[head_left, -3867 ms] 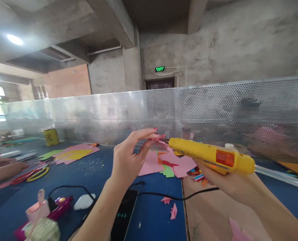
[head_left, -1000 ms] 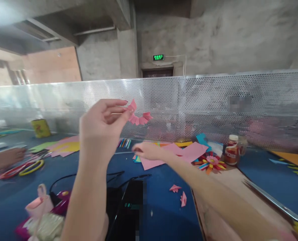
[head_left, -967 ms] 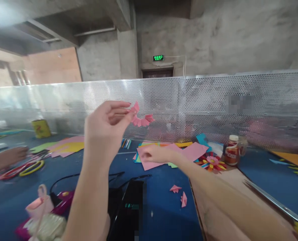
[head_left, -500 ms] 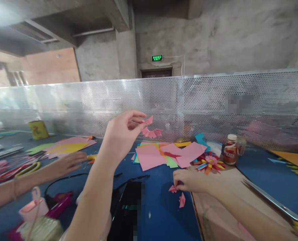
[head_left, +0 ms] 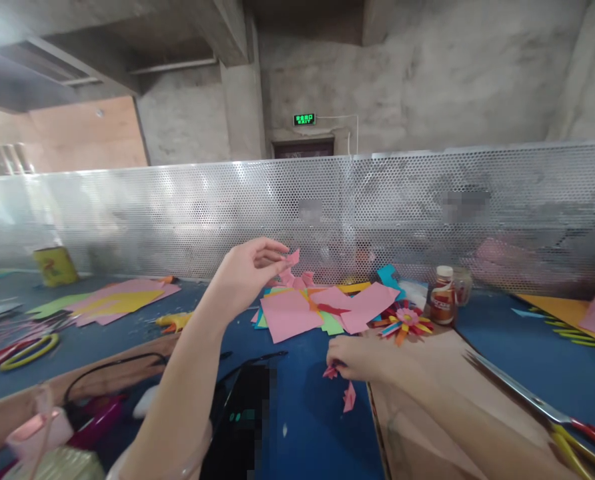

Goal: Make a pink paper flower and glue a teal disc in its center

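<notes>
My left hand (head_left: 252, 270) is raised over the table, thumb and fingers pinching a pink folded-paper strip (head_left: 297, 277). The strip hangs in small pleats and points, partly against the stacked paper behind it. Low over the blue tabletop, my right hand (head_left: 352, 360) has its fingertips closed on a small pink folded-paper piece (head_left: 330, 372). A second pink folded piece (head_left: 349, 397) lies just below that hand. Beyond both hands spreads a pile of coloured paper sheets (head_left: 290, 313), mostly pink. A multicoloured paper flower (head_left: 406, 321) lies to its right.
Scissors (head_left: 527, 393) rest on cardboard (head_left: 452, 373) at the right, near a brown bottle (head_left: 443, 297). A dark phone-like device (head_left: 237, 413) lies between my arms. Another person's arm (head_left: 102, 373) reaches in at left, by a yellow glue gun (head_left: 175, 322). A perforated metal screen (head_left: 177, 220) stands behind.
My left hand has come down slightly with the pink strip, which now overlaps the paper pile. The other person's arm has drawn lower, away from the glue gun. My view has turned slightly right.
</notes>
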Motion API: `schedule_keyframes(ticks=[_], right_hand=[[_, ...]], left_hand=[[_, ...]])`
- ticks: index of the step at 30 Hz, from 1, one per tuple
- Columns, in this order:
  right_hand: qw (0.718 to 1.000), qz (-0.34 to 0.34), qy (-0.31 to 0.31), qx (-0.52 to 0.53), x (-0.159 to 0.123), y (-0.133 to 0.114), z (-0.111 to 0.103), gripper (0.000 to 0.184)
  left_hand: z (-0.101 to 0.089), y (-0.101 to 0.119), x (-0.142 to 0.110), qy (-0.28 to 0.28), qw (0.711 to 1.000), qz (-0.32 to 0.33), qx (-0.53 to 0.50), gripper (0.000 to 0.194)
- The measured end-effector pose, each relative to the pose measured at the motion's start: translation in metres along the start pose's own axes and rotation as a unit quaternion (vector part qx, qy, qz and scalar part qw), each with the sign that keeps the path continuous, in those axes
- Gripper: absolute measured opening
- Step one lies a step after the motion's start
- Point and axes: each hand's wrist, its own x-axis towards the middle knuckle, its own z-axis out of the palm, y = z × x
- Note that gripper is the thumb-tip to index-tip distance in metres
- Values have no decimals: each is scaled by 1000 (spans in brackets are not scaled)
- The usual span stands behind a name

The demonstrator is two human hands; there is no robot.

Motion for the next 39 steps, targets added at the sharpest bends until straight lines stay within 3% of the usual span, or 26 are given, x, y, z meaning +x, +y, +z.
schedule_keyframes(ticks=[5,9,11,14,19,23,27,34,39], right_hand=[[998,-1,44,37,0,5,8,17],[986,26,114,117,-3,3,-1,11],[972,43,171,157,-4,0,-10,13],[940,66,288,171,-4,-7,-24,14],[881,73,454,116,-10,-21,-39,20],[839,33,543,-38,-19,-28,-48,16],[816,8,554,-166,-23,-27,-54,15],[816,-33,547,-183,-21,-26,-56,12],[817,-74,536,-198,-22,-27,-55,14]], left_hand=[[6,0,2,-10,1000,-4,8,28],[14,-8,6,-65,987,-60,-134,25],[16,-16,8,-111,953,-107,-261,25],[20,-28,10,-193,875,-144,-419,26],[34,-30,9,-241,810,-168,-507,33],[47,-22,7,-263,730,-199,-599,24],[53,-18,7,-239,726,-204,-612,12],[53,-16,7,-196,738,-213,-609,17],[52,-16,7,-205,736,-205,-611,10]])
